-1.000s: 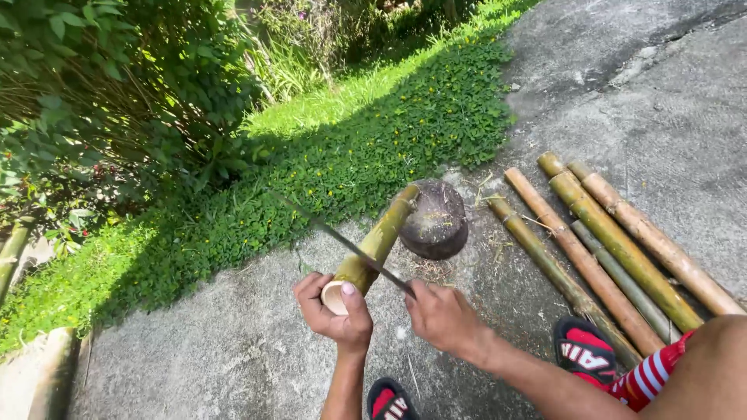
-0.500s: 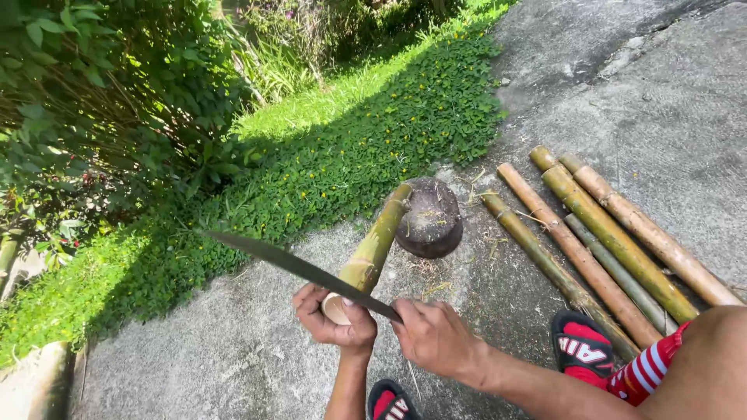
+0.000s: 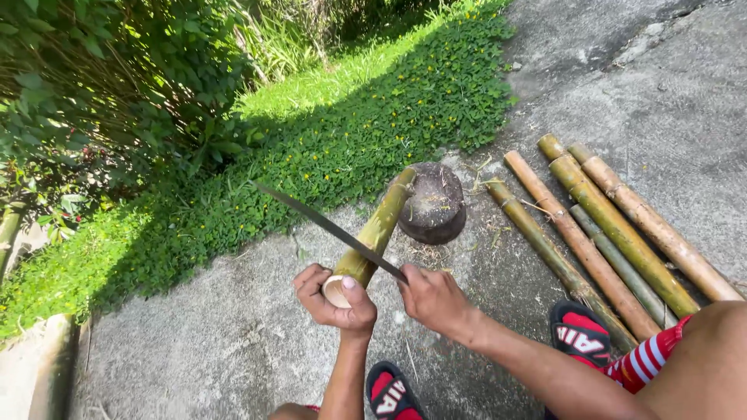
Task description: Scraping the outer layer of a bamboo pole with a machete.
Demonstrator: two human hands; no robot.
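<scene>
My left hand (image 3: 336,297) grips the near cut end of a green-yellow bamboo pole (image 3: 377,230). The pole slants away from me, and its far end leans on a round dark wooden block (image 3: 433,204) on the concrete. My right hand (image 3: 433,297) holds the handle of a long dark knife (image 3: 327,227). The blade points up and to the left, crossing over the pole just above my left hand.
Several cut bamboo poles (image 3: 603,225) lie side by side on the concrete to the right. Low green ground cover with small yellow flowers (image 3: 257,179) and bushes border the left. My feet wear red and black sandals (image 3: 580,333). A concrete curb (image 3: 43,373) runs at bottom left.
The knife was swung out far to the left half a second ago; its blade now sits closer in and steeper over the pole. My left hand keeps hold of the pole.
</scene>
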